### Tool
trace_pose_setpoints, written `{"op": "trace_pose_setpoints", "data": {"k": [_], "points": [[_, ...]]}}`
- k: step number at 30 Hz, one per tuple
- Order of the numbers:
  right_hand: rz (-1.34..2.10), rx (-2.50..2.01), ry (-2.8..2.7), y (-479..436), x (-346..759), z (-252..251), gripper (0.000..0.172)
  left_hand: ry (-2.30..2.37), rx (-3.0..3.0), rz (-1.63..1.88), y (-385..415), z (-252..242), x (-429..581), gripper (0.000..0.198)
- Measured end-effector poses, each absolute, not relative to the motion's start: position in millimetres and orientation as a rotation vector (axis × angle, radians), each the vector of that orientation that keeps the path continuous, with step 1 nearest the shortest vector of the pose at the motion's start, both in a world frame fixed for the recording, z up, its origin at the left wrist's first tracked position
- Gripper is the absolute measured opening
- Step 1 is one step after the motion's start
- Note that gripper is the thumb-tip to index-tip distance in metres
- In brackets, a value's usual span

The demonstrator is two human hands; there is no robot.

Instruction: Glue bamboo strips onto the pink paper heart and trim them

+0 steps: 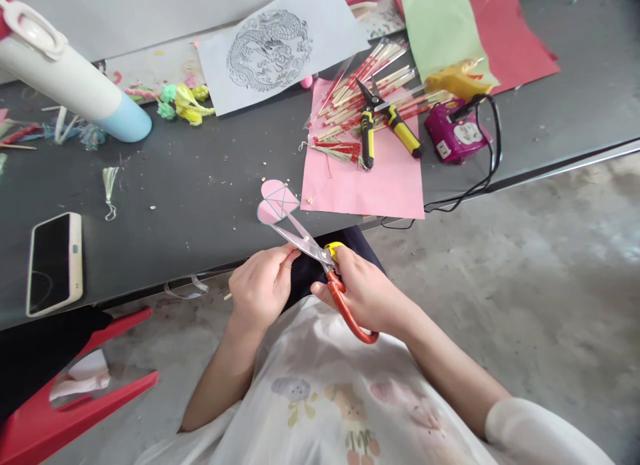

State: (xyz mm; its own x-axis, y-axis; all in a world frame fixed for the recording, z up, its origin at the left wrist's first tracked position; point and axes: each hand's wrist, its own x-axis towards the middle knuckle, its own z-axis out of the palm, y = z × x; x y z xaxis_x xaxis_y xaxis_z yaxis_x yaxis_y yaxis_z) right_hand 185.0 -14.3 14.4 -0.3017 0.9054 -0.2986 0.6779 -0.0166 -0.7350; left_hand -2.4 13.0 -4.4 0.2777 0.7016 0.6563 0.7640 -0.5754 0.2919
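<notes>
My right hand is closed around scissors with red-orange handles and a bit of yellow at the grip. The scissors' blades are parted and point toward the table edge. My left hand is closed in a pinch beside the blades. A thin pale wooden stick pokes out on its far side; the rest is hidden in the fingers. Just past the blade tips, a pink paper heart with blue-green lines lies on the dark table.
Pink paper carries yellow-black pliers, a tassel and packaged sticks. A purple device with a black cable sits at right. Left are a phone, a tumbler and a red stool. A dragon print lies behind.
</notes>
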Motion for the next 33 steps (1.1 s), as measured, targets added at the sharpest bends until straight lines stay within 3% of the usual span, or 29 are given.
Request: {"op": "trace_pose_setpoints", "data": {"k": [18, 24, 33], "points": [[1.141, -1.752, -1.895, -15.8, 181.8, 2.9, 0.039, -1.931, -2.626, -1.289, 8.6, -4.9, -7.6, 0.014], [1.200, -1.798, -1.865, -18.3, 181.9, -3.2, 0.040, -1.885, -2.652, -1.270, 3.2, -7.7, -2.0, 0.009], [1.219, -1.870, -1.880, -20.0, 182.3, -0.9, 0.039, -1.560, -2.511, -0.944, 1.7, -15.6, 6.6, 0.011]]}}
